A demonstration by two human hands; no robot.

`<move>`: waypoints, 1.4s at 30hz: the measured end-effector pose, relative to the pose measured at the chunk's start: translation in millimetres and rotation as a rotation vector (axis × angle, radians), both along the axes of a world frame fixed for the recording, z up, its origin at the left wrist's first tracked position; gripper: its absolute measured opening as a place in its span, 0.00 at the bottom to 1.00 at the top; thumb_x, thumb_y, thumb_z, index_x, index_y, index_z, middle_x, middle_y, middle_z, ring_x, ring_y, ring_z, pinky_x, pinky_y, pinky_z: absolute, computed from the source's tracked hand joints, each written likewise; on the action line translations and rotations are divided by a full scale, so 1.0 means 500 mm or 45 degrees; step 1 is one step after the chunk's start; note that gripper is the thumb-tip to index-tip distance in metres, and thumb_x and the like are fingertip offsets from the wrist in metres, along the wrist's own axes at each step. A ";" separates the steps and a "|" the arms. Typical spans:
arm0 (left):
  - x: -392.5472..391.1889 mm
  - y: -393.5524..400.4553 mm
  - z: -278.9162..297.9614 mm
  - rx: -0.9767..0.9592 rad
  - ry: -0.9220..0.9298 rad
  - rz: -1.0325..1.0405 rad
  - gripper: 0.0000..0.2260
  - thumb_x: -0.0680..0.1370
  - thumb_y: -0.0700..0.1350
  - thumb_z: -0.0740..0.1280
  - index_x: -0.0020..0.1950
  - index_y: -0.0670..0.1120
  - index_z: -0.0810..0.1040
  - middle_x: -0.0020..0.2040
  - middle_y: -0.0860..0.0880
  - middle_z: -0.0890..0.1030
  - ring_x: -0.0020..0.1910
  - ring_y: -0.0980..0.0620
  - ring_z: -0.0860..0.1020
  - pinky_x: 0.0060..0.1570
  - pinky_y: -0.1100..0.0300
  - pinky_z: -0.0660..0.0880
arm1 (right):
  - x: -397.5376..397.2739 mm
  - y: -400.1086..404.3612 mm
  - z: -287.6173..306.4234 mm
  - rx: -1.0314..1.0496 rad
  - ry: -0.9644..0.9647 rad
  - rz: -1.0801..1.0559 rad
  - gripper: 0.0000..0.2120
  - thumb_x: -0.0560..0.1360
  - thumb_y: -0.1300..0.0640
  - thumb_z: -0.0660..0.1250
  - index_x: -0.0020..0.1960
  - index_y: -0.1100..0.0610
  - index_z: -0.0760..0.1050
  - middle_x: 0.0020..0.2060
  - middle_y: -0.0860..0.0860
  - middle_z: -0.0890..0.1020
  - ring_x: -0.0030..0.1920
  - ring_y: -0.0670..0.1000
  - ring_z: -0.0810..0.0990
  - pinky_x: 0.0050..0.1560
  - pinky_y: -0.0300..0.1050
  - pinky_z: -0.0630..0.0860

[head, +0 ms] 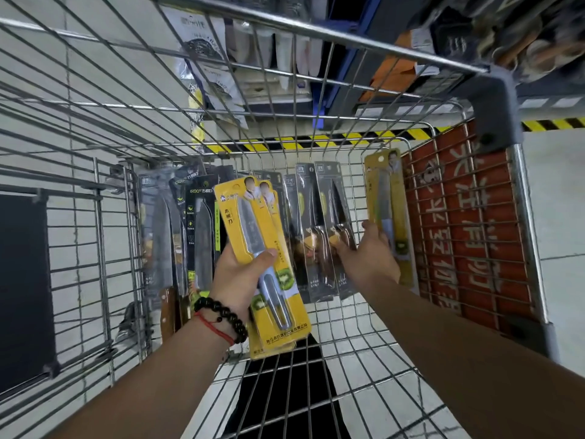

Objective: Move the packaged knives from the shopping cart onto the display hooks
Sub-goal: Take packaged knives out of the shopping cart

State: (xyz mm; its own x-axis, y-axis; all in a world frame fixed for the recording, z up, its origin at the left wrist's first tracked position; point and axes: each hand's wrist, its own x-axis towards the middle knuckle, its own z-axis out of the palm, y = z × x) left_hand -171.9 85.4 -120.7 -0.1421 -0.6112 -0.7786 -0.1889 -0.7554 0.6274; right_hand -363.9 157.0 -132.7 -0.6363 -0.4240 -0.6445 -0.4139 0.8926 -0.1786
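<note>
Inside the wire shopping cart [357, 331], my left hand [237, 277] grips two stacked yellow knife packs [269, 223], thumb across the front one's blade. My right hand [370, 251] reaches to the cart's far right; its fingers curl round the lower part of another yellow knife pack [384, 185] that leans on the end wall. Dark knife packs [329, 223] stand just left of that hand, and more dark packs with larger knives [177, 229] lean at the left. No display hook is plainly in view.
A red sign panel [465, 223] covers the cart's right side. The cart's metal rim and grey corner piece [493, 99] cross the top. Beyond the wire are shelves with packaged goods [209, 58] and a yellow-black floor stripe [348, 137].
</note>
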 end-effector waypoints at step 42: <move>-0.014 0.012 0.007 0.007 0.057 -0.041 0.27 0.66 0.52 0.77 0.62 0.54 0.73 0.59 0.54 0.80 0.60 0.51 0.77 0.65 0.46 0.70 | -0.025 -0.057 0.012 -0.128 0.231 -0.212 0.33 0.73 0.63 0.66 0.73 0.54 0.55 0.66 0.61 0.67 0.55 0.64 0.76 0.48 0.56 0.74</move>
State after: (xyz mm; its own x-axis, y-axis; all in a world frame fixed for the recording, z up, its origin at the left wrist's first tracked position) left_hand -178.8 91.4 -116.9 -0.1963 -0.6012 -0.7746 -0.1851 -0.7531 0.6314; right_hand -376.5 128.5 -126.7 -0.8040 -0.3598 -0.4734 -0.2963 0.9327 -0.2057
